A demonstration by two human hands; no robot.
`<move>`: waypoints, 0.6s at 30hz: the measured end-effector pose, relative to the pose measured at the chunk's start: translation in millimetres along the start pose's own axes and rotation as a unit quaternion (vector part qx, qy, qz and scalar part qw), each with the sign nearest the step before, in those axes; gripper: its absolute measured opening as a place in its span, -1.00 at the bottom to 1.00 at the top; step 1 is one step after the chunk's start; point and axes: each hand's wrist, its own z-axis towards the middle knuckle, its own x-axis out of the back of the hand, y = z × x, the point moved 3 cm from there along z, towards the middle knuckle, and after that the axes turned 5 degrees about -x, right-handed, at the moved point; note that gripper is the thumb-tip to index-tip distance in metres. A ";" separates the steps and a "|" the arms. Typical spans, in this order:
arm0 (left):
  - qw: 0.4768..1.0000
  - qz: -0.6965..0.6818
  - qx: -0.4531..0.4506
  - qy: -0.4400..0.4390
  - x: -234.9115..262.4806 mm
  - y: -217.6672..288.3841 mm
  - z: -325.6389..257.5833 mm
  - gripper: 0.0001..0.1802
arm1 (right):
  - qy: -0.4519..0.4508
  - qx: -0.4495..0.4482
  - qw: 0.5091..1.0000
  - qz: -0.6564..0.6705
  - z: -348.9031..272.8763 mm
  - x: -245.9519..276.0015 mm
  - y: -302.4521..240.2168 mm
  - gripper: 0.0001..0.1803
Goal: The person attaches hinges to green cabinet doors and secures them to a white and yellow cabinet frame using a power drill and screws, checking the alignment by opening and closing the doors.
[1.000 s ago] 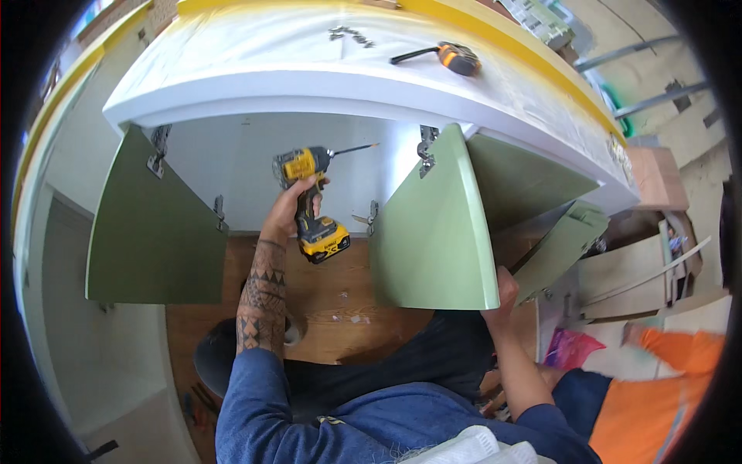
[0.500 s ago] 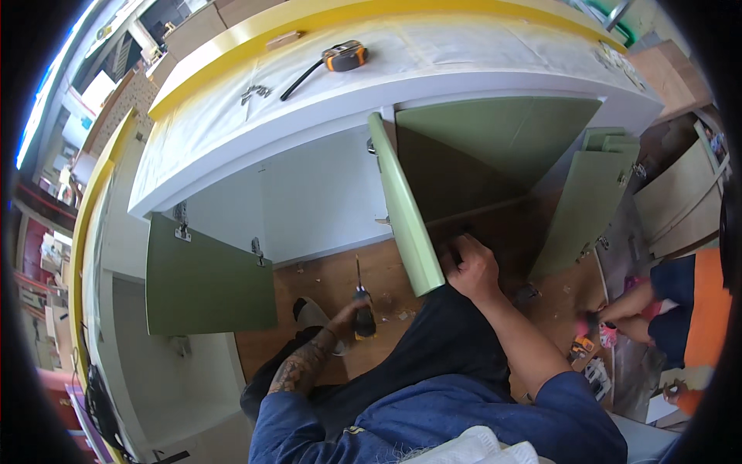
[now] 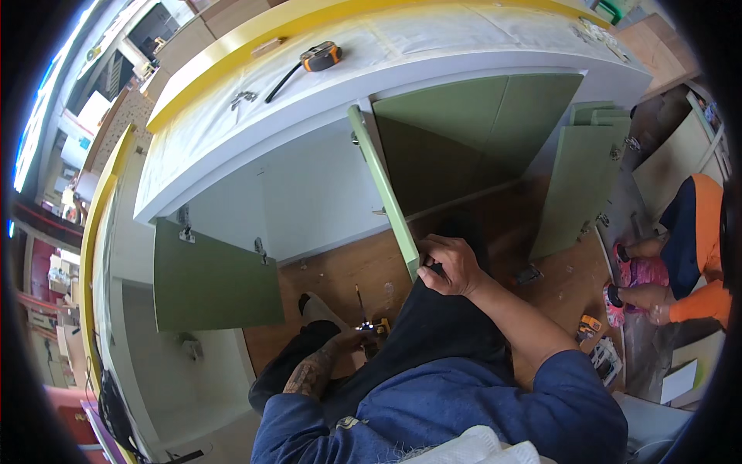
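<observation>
My left hand [image 3: 352, 340] is closed around a yellow-and-black cordless drill [image 3: 379, 328], held low above the floor between my legs. A long thin bit points away from me. My right hand [image 3: 456, 267] has its fingers curled on the near edge of a green cabinet door [image 3: 386, 189], which stands open in the middle of the white cabinet [image 3: 309, 182]. Metal hinges show along that door's far edge. To the left, another green door [image 3: 216, 278] hangs open, with hinge hardware [image 3: 185, 234] at its top.
A tape measure [image 3: 321, 56] and loose metal hardware [image 3: 243, 97] lie on the covered cabinet top. Green panels [image 3: 580, 185] with hinges lean at the right. Beside them, a person in orange and navy [image 3: 680, 232] sits near a second yellow drill [image 3: 589, 326] on the floor.
My right hand has moved left onto the door's near edge. The drill has turned in my left hand. The view has shifted, and the other person's legs have changed position.
</observation>
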 end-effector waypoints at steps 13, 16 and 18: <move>0.933 0.340 0.030 0.119 -60.4 70.7 -33.7 -0.25 | -0.013 -0.069 0.997 -0.027 35.7 -150.2 -46.0 -0.28; 0.932 0.261 0.086 0.237 -46.9 42.2 -24.4 -0.51 | -0.120 -0.120 0.985 0.020 53.7 -173.5 -53.6 -0.07; 0.973 0.092 0.046 0.208 -30.2 8.0 -18.7 -0.58 | -0.160 -0.150 0.975 0.025 65.9 -191.5 -54.0 0.00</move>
